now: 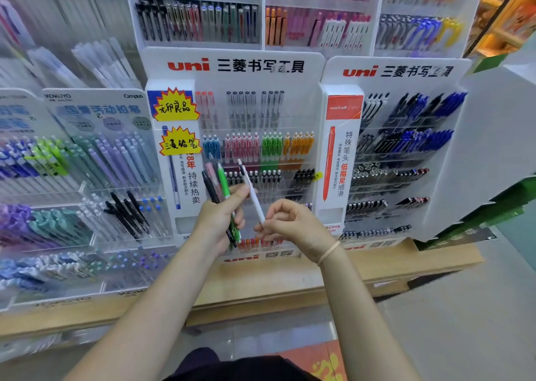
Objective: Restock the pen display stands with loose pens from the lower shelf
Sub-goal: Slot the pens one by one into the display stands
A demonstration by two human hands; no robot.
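Observation:
My left hand (222, 219) grips a bundle of loose pens (217, 182): a green one, a pink one and black ones, their tops pointing up. My right hand (285, 222) pinches the lower end of a white pen (251, 190) that tilts up and to the left, close to my left thumb. Both hands are in front of the middle uni display stand (232, 67), whose clear rows hold red, blue, pink, green, orange and black pens. Its bottom row (252, 243) of orange and red pens is partly hidden behind my hands.
A second uni stand (397, 71) with black and blue pens is on the right. A Kokuyo stand (95, 148) with pastel pencils is on the left. All stand on a wooden shelf ledge (261, 282). More pen racks (200, 24) rise behind. A white panel (493, 137) juts out at far right.

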